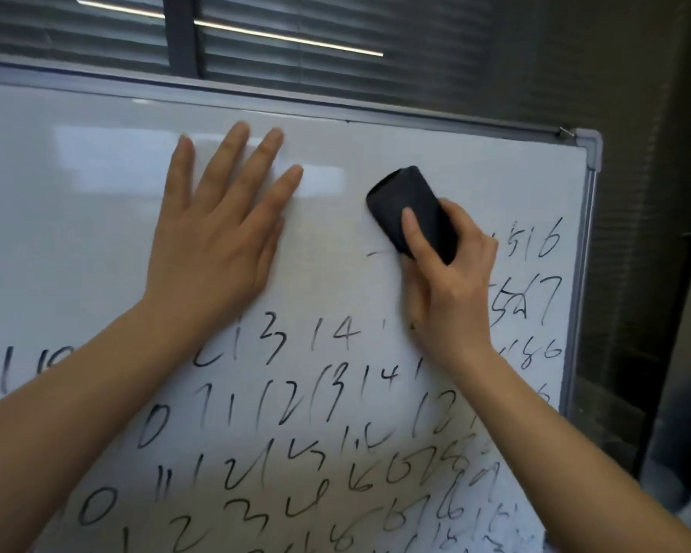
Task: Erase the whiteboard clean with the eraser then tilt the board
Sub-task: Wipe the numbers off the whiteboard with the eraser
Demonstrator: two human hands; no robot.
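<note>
Erasing is under way but far from finished, to judge by how much writing is left. The whiteboard [76, 185] fills most of the view, and its upper band is wiped clean from the left edge across to the middle. A black eraser [409, 209] is pressed against the board in the upper right part, at the border between the cleaned area and the remaining marks. It is gripped by the right hand [447, 281], with the thumb laid over its back and the fingers curled round its far side. The left hand [216, 233] is laid flat on the cleaned surface to the left of the eraser, fingers straight and spread, apparently so that the board is steadied. Rows of handwritten numbers [280, 441] are left across the whole lower half, and a few more digits [535, 241] are seen to the right of the eraser near the grey frame [589, 161]. A short stray stroke is also left just below and left of the eraser. Roughly the upper third is judged to be done; the rest must be wiped, and the board has yet to be tilted.
</note>
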